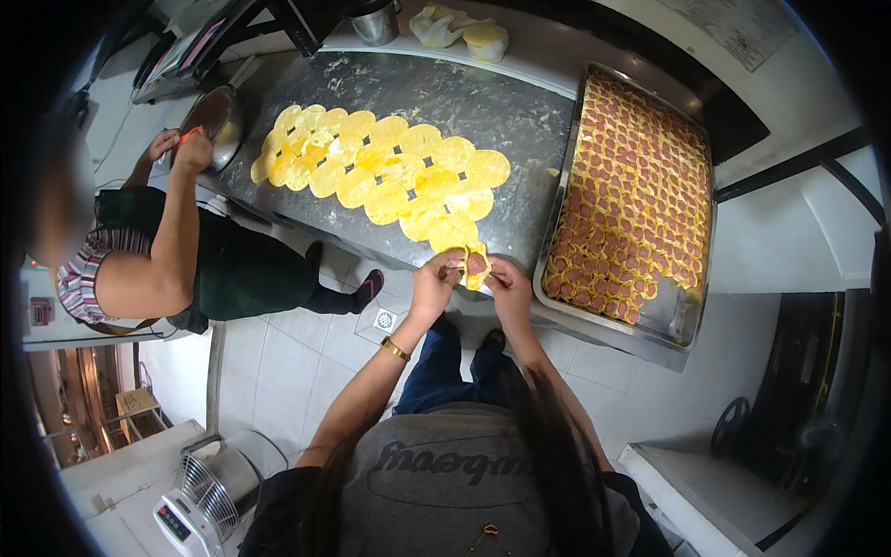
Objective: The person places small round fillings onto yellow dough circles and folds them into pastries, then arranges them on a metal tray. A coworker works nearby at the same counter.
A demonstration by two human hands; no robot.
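Observation:
In front of me at the counter's near edge, my left hand and my right hand pinch a small yellow dough piece from both sides. A reddish-brown filling shows in its middle. Just beyond my fingers, flat yellow dough rounds lie in several overlapping rows across the dark counter. To my right stands a large metal tray, mostly covered with rows of yellow dough pieces with reddish centres. Bare metal shows at its near right corner.
At my left, a co-worker holds something orange beside a metal bowl. A metal pot and white bags stand on the back ledge. Behind me at left is a machine with a wire guard.

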